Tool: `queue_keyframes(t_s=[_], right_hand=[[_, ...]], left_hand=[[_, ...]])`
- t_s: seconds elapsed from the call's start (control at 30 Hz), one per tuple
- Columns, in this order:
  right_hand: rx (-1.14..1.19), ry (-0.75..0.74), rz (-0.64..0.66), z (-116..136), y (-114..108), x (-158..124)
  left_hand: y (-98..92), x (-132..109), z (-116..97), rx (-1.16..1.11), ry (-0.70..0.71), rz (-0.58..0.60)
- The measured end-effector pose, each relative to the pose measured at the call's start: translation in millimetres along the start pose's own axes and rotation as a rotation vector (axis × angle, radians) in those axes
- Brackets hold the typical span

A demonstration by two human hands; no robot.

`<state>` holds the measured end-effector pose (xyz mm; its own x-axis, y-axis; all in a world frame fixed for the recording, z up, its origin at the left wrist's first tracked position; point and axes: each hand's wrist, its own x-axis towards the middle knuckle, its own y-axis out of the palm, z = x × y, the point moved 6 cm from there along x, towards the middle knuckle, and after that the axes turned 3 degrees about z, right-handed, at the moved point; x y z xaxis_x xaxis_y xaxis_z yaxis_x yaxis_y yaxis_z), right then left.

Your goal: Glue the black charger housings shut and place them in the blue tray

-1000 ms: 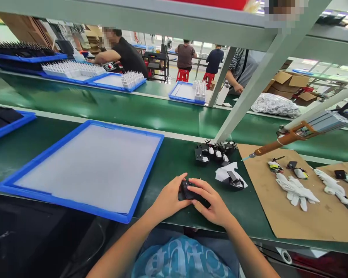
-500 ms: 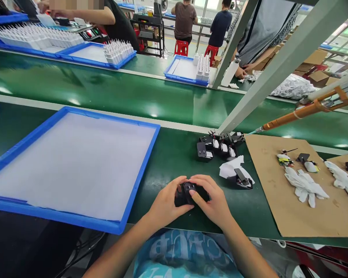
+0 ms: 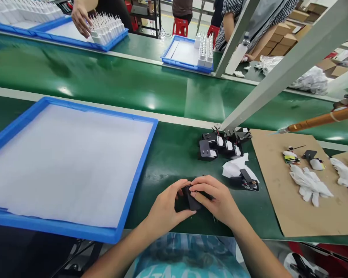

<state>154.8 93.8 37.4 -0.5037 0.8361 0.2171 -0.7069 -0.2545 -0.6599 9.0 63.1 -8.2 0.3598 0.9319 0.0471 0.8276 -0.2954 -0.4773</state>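
Note:
My left hand and my right hand meet at the near edge of the green bench, both closed around a small black plastic part. The fingers cover most of it. Just beyond lies a cluster of similar black parts with white inserts. One more black part rests on a scrap of white paper to the right of my right hand.
A blue tray lined with white foam sits at the left. Brown cardboard at the right carries white gloves and small pieces. An orange-handled tool hangs above it. A slanted grey post rises from the bench. Other people work across the conveyor.
The camera has tilted down and closer. My hands stay together on the black part, turning it slightly between the fingers. A co-worker's hand now reaches over the far tray.

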Motion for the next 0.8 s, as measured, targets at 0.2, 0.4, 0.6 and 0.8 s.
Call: queue_keyframes(t_s=[0.2, 0.4, 0.6, 0.8], right_hand=[[-0.043, -0.021, 0.021, -0.1, 1.3, 2.7], [-0.014, 0.041, -0.107, -4.6, 3.0, -5.6], [-0.246, 0.005, -0.254, 16.3, 18.1, -37.2], [-0.315, -0.001, -0.230, 13.5, 11.2, -48.5]], left_hand=[[-1.2, 1.2, -1.8, -0.011, 0.006, -0.009], [0.4, -1.4, -7.4, 0.053, 0.195, -0.061], [3.5, -1.7, -4.8, 0.140, 0.214, -0.069], [5.4, -2.7, -10.3, 0.221, 0.234, -0.057]])
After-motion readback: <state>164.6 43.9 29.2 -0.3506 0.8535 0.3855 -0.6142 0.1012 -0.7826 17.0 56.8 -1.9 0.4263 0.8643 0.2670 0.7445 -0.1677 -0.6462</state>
